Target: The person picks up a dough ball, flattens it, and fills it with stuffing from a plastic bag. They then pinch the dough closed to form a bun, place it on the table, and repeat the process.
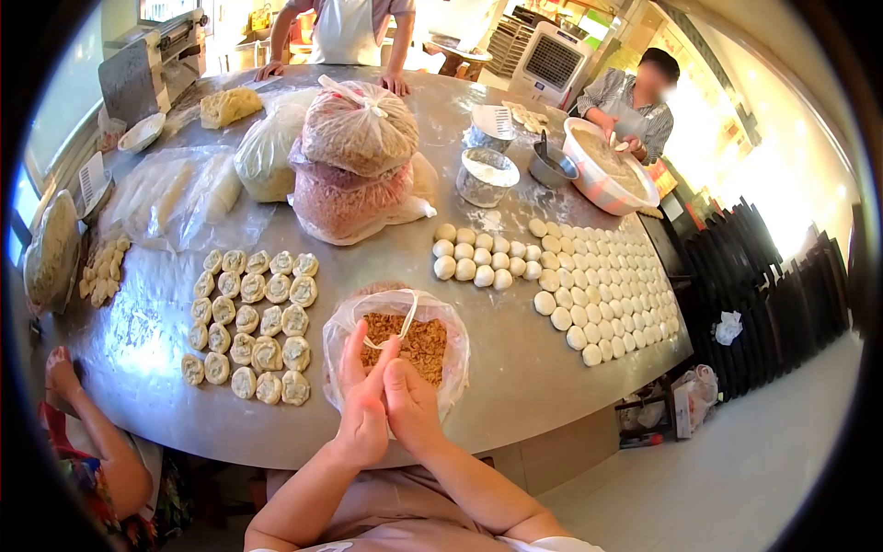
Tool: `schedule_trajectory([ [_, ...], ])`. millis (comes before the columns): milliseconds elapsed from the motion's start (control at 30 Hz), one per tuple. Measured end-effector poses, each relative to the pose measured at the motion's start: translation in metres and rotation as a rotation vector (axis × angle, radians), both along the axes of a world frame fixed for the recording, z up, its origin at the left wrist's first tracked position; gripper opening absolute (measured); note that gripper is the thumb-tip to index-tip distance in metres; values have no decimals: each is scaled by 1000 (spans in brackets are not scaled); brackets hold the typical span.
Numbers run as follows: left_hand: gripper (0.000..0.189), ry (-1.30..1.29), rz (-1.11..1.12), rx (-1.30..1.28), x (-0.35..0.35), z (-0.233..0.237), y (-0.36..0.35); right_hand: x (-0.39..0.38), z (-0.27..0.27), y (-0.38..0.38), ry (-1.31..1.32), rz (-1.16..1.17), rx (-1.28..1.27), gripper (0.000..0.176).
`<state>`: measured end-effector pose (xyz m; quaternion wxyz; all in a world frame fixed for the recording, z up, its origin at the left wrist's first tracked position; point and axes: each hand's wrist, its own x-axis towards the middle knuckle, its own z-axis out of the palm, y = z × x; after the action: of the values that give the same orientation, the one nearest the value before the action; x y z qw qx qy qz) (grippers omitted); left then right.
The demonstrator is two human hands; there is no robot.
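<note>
Roughly two dozen pieces filled, many more dough balls to go.
Left hand [361, 409] and right hand [416, 405] press together, their contents hidden, just before the open bag of brown filling [405, 336] on the worktop [515, 368]. Filled pieces [250, 322] lie in rows on the left, and plain dough balls [602, 281] wait on the right.

we read table [515, 359] as dull-sheened metal, flour-dusted | bag [342, 333] thin clear plastic, crinkled, glossy | filling [418, 340] brown, dry, crumbly | balls [602, 276] smooth matt white dough | pieces [253, 322] rougher, creased dough | basin [589, 184] glossy pale plastic
</note>
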<state>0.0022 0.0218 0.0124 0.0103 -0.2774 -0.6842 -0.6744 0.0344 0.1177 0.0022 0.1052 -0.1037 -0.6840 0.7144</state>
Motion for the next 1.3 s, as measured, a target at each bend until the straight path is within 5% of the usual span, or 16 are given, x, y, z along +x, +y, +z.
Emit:
schedule_trajectory([
  [67,95,-101,-86,15,2,5,-4,1,6,9,-67,-7,80,29],
  [167,104,-451,-85,320,-2,-7,6,-1,18,16,-39,-18,146,26],
  [367,92,-540,-209,285,6,-4,10,-23,0,7,266,-75,634,40],
  [400,89,-559,-277,257,11,-12,4,-25,4,18,168,29,280,53],
  [533,75,-727,-333,474,14,-3,8,-43,-7,36,188,-52,614,71],
  [567,74,-786,-318,532,13,-1,9,-39,-6,32,230,4,533,73],
  [600,53,-833,-201,601,12,-4,10,-30,3,20,270,59,450,75],
  [733,32,-578,8,442,6,-3,13,-13,13,-5,244,156,-87,87],
  [833,34,-535,89,477,-1,-9,7,-7,5,-7,251,123,-183,85],
  [967,47,-622,241,623,-11,2,-4,5,2,-14,250,96,87,74],
  [1033,49,-450,193,490,-12,-11,-11,9,-5,-24,200,168,107,66],
  [1067,52,-402,212,428,-9,-6,-7,9,4,-29,190,139,-78,47],
  [1133,76,-555,-27,604,-9,-9,-9,8,3,-22,94,76,-54,39],
  [1233,81,-570,-47,507,-3,21,-8,7,14,-10,32,97,-24,38],
  [1267,43,-390,-136,582,-2,11,-8,8,12,-8,-21,164,-26,39],
  [1300,41,-377,-187,380,-6,-4,-19,10,10,-7,-76,229,-29,40],
])
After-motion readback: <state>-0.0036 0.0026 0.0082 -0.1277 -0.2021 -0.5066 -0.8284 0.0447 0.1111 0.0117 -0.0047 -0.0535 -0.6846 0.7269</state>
